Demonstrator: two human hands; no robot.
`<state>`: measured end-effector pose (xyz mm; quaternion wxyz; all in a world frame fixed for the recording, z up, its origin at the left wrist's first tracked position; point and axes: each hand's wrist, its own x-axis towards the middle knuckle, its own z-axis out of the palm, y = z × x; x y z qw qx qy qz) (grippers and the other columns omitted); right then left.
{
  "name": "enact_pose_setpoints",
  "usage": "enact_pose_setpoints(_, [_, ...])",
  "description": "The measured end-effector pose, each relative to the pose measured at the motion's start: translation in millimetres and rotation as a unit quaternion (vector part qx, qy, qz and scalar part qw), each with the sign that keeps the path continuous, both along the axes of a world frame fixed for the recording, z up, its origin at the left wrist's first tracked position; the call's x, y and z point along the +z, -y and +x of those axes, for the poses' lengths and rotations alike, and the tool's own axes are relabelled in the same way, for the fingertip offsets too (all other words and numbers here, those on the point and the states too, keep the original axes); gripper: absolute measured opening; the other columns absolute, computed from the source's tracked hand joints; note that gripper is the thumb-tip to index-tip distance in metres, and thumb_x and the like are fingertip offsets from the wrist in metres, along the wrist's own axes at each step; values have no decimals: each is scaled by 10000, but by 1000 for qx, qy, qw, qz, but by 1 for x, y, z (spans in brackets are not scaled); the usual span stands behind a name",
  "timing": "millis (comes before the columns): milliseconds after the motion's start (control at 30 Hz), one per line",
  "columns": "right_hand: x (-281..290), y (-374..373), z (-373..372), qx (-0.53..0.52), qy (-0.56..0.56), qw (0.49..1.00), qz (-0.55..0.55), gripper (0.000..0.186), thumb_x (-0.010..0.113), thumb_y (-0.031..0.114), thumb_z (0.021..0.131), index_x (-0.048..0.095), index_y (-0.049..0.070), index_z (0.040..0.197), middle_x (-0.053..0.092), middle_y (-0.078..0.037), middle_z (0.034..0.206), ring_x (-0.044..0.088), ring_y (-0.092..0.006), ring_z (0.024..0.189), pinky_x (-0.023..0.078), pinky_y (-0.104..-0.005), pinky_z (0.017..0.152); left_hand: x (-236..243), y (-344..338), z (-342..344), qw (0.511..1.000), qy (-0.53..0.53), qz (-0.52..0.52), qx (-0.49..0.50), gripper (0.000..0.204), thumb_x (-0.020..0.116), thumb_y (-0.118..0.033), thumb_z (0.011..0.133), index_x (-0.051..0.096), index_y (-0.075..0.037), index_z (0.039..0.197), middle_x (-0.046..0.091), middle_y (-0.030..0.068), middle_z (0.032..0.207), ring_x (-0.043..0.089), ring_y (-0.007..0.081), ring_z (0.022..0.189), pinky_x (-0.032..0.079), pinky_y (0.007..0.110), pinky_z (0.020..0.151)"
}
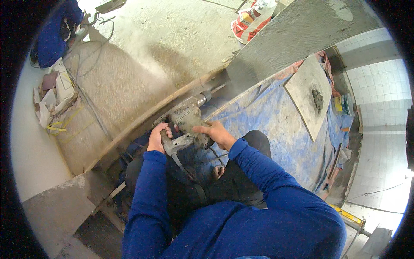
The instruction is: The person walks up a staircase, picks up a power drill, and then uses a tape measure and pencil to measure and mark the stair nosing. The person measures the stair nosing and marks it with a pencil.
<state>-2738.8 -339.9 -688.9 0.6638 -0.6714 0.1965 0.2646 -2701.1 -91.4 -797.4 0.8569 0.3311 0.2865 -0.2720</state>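
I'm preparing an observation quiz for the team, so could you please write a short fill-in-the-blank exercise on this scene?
1. The left hand grips the power drill, and the ____ hand holds it too.
2. The person's sleeves are ____ in colour.
3. The narrow bar at the picture's lower right is ____.

Missing words: right; blue; yellow.

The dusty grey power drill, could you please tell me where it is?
The power drill is near the centre of the head view, held in the person's left hand and right hand, left of the wrinkled blue plastic sheet.
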Motion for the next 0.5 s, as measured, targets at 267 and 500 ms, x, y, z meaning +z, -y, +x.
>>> enact_pose_setpoints(267, [-15,5,2,7,24,1000,-5,577,826,280,846,652,-130,1214,728,-142,1085,695,-178,898,560,-321,807,2,2,3,1000,-14,-1,-2,110,644,-121,922,555,-67,959,563,43,754,550,156,642,486,312,565])
enact_pose_setpoints(500, [-8,0,3,0,0,1000,-2,602,834,317,831,658,-112,1216,721,-133,1084,684,-177,916,552,-322,820,6,-1,8,1000,-23,12,-4,103,648,-125,913,561,-72,893,568,41,748,542,154,623,489,307,566])
